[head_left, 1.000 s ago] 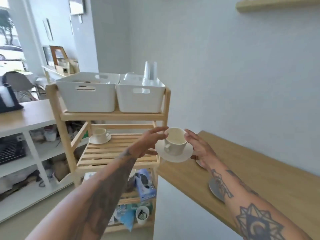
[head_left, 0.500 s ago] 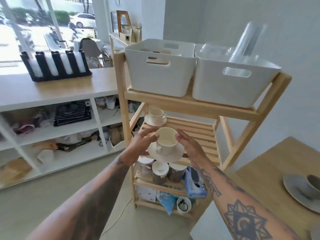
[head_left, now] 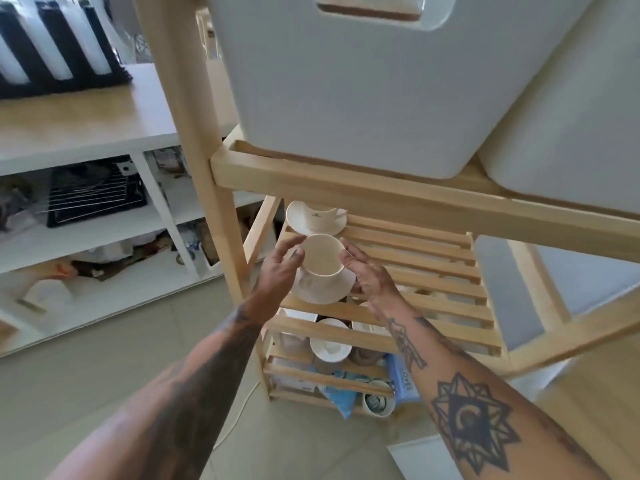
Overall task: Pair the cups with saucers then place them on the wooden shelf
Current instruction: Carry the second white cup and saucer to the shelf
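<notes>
Item: cup [head_left: 323,261] on saucer [head_left: 322,289], carried by both hands, left hand [head_left: 277,271] and right hand [head_left: 372,280] pinching the saucer rim, at shelf [head_left: 433,271] front. Advised: kept level, set beside second pair [head_left: 316,218].

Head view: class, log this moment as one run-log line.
step: placing | held: cup on saucer | hands: left hand, right hand | target: slatted shelf

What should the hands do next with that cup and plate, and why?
Probably lower them onto the slatted shelf. Both the left hand and the right hand hold the cup on its saucer at the shelf's front edge, just before another cup set.
</notes>
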`<move>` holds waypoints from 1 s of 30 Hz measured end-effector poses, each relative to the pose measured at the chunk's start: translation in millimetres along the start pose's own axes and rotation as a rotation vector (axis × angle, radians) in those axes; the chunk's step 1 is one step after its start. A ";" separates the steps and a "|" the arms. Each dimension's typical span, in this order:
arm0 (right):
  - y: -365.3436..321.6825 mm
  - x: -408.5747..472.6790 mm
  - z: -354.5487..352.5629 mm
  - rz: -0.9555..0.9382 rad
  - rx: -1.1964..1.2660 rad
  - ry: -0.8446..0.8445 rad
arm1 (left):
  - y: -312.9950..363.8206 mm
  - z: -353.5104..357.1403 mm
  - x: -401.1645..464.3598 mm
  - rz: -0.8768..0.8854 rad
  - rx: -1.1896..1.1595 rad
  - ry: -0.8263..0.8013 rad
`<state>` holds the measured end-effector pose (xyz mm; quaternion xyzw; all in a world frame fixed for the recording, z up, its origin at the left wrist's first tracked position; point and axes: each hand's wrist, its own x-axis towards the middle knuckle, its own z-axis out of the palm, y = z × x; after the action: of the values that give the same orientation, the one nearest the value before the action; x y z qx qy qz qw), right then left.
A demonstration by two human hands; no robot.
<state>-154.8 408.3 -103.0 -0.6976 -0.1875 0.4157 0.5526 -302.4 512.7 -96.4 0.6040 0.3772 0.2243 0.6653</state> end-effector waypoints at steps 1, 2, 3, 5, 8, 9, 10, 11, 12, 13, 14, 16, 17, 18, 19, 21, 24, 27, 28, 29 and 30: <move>2.3 4.5 2.0 0.004 -0.001 -0.005 | -4.2 -0.6 2.8 0.001 -0.003 0.006; 4.8 8.2 3.8 0.007 0.002 -0.013 | -8.1 -1.2 4.3 0.002 0.000 0.016; 7.7 10.7 5.4 0.008 0.006 -0.022 | -11.2 -1.5 4.7 0.003 0.006 0.026; 12.7 14.3 8.1 0.008 0.015 -0.025 | -14.2 -2.2 6.1 0.001 0.017 0.037; 14.3 16.1 10.6 -0.011 0.000 -0.016 | -11.2 -2.8 7.7 -0.004 0.017 0.035; 13.7 16.2 11.2 -0.013 -0.012 -0.020 | -10.3 -3.1 8.1 -0.009 0.018 0.040; 13.3 16.2 11.5 -0.013 -0.027 -0.025 | -9.5 -3.3 7.8 -0.016 0.020 0.047; 13.0 15.3 11.3 -0.013 -0.046 -0.030 | -8.8 -3.5 6.4 -0.026 0.022 0.056; 12.6 13.5 11.2 -0.014 -0.067 -0.034 | -7.7 -3.2 4.2 -0.038 0.025 0.066; 11.8 10.7 11.0 -0.020 -0.085 -0.035 | -6.2 -2.3 1.3 -0.049 0.023 0.078; 10.7 7.4 10.3 -0.030 -0.099 -0.029 | -3.5 -1.1 -2.5 -0.056 0.016 0.092; 8.0 0.2 7.2 -0.057 -0.112 -0.005 | 2.6 0.5 -11.7 -0.063 0.009 0.120; 6.7 -4.2 4.7 -0.068 -0.119 0.004 | 5.6 0.8 -17.0 -0.065 0.019 0.130; 5.3 -9.8 1.4 -0.076 -0.125 0.007 | 8.6 0.6 -23.1 -0.063 0.034 0.137; 4.2 -16.8 -2.7 -0.083 -0.124 0.007 | 11.8 0.9 -29.9 -0.056 0.051 0.143; 0.8 -34.8 -13.7 -0.103 -0.113 0.007 | 19.5 3.3 -46.5 -0.040 0.090 0.168; -8.7 -72.7 -33.9 -0.143 -0.119 0.020 | 33.7 13.2 -78.0 -0.014 0.113 0.213; -19.3 -124.0 -60.5 -0.169 -0.110 0.055 | 47.2 33.9 -117.5 0.009 0.108 0.202; -22.2 -143.9 -71.5 -0.178 -0.104 0.062 | 51.7 43.9 -132.1 0.027 0.115 0.198; -24.8 -165.1 -84.0 -0.187 -0.100 0.070 | 56.5 55.6 -147.1 0.044 0.125 0.202; -26.8 -186.8 -98.1 -0.195 -0.102 0.082 | 61.8 69.1 -162.1 0.057 0.139 0.211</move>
<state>-181.3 221.8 -4.3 -0.7196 -0.2528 0.3210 0.5614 -338.9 357.1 0.1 0.6320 0.4425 0.2788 0.5719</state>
